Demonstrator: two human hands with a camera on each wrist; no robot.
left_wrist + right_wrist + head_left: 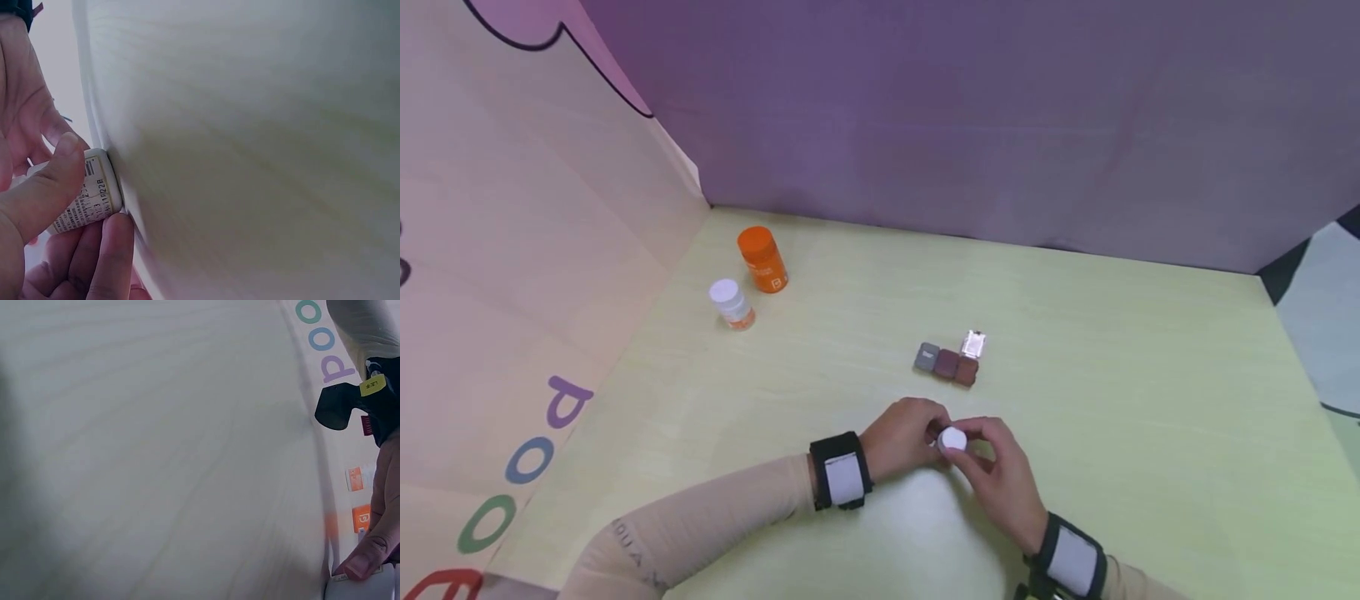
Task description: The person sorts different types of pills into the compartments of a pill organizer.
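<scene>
A small white bottle with a printed label and a white cap is between the two hands, close above the table. The left hand grips the bottle's body, its thumb lying across the label. From the other side, the right hand pinches the cap between thumb and fingers. The right wrist view catches only the bottle's edge and part of the left hand. Just beyond the hands lie a grey square, two brown squares and a silver foil-like piece.
An orange jar and a white bottle with an orange band stand at the far left of the pale table. A purple wall closes off the back, and a pale lettered panel the left side.
</scene>
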